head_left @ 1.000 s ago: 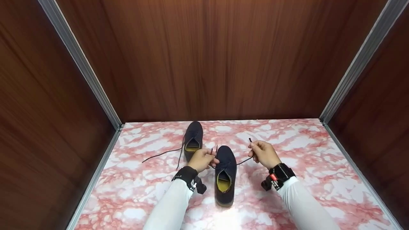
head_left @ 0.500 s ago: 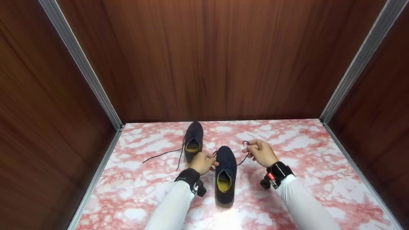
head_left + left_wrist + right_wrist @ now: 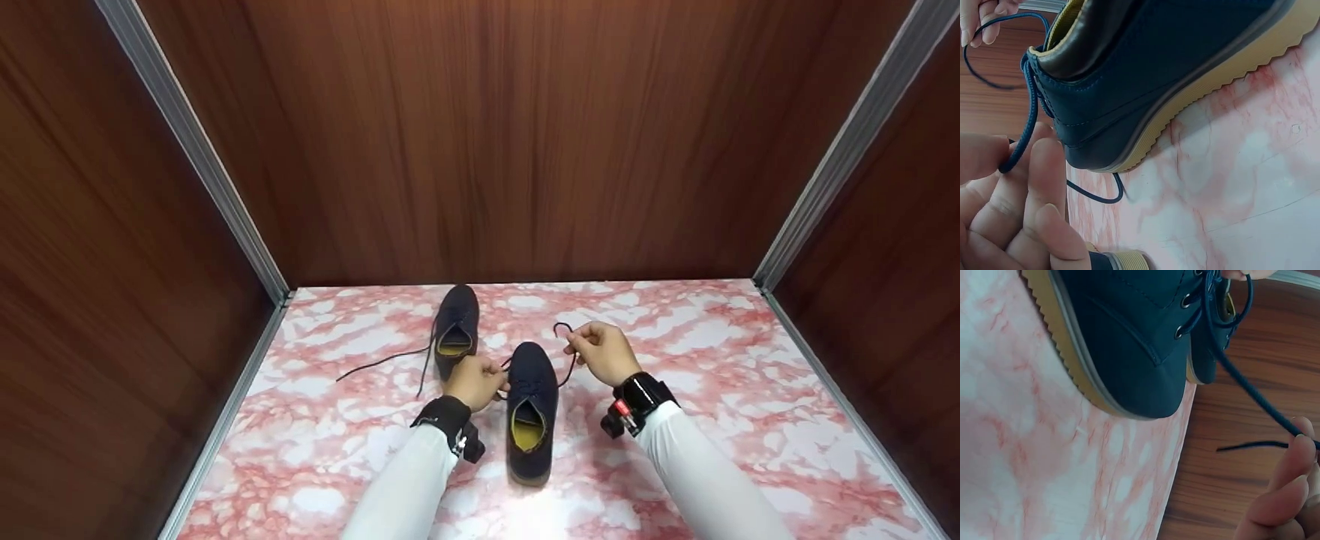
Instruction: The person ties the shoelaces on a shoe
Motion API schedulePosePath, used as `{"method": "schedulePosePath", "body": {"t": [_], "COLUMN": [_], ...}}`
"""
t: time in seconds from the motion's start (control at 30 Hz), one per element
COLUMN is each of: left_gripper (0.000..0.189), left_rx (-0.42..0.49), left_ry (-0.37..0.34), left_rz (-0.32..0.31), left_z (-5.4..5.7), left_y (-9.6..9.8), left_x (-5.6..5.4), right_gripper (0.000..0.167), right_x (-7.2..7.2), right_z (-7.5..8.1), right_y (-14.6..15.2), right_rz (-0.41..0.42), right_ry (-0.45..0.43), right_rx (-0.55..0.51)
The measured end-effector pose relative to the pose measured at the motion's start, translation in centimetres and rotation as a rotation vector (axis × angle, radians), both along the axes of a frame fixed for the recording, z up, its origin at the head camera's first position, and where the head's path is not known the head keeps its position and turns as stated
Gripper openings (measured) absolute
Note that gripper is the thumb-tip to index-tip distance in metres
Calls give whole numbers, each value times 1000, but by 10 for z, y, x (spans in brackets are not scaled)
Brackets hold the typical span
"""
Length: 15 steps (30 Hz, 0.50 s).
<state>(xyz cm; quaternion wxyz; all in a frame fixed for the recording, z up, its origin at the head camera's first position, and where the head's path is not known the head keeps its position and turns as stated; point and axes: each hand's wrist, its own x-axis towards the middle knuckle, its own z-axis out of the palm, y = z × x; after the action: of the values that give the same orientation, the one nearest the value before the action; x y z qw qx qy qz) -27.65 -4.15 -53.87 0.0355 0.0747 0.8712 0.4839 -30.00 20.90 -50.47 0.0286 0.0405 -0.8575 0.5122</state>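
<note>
A navy lace-up shoe [image 3: 531, 463] with a yellow lining stands on the table, toe toward the back wall. At its left side my left hand [image 3: 472, 384] pinches one part of the shoelace [image 3: 1031, 115] between thumb and fingers; the lace's tail [image 3: 1100, 198] loops down near the toe in the left wrist view. Right of the shoe, my right hand [image 3: 606, 355] pinches the other lace part [image 3: 1252, 395] near its end. The free tip [image 3: 1252, 445] curls out past the fingertips. Between shoe and right hand the lace rises at a slant.
A matching navy shoe [image 3: 458, 306] stands farther back and left, its loose lace [image 3: 382, 361] trailing leftward on the pink-and-white marbled table [image 3: 315, 442]. Brown wood-grain walls [image 3: 480, 150] with grey metal edging [image 3: 202, 150] close off the back and sides.
My right hand has moved left, nearer the shoe, and the lace end that pointed up now curls over. My left hand has shifted only slightly, still with its lace. The shoes stay in place.
</note>
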Motion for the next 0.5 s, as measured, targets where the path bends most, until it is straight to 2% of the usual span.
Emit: {"method": "schedulePosePath", "body": {"t": [0.27, 0.5], "left_gripper": [11, 9], "left_rx": [-111, -127], "left_ry": [137, 157], "left_rz": [21, 7], "left_z": [-3, -4], "left_y": [1, 0], "left_x": [0, 0], "right_gripper": [15, 19], "right_x": [0, 6], "right_z": [6, 4], "right_y": [-31, -62], "right_rz": [-21, 169], "right_ry": [43, 149], "right_rx": [22, 152]}}
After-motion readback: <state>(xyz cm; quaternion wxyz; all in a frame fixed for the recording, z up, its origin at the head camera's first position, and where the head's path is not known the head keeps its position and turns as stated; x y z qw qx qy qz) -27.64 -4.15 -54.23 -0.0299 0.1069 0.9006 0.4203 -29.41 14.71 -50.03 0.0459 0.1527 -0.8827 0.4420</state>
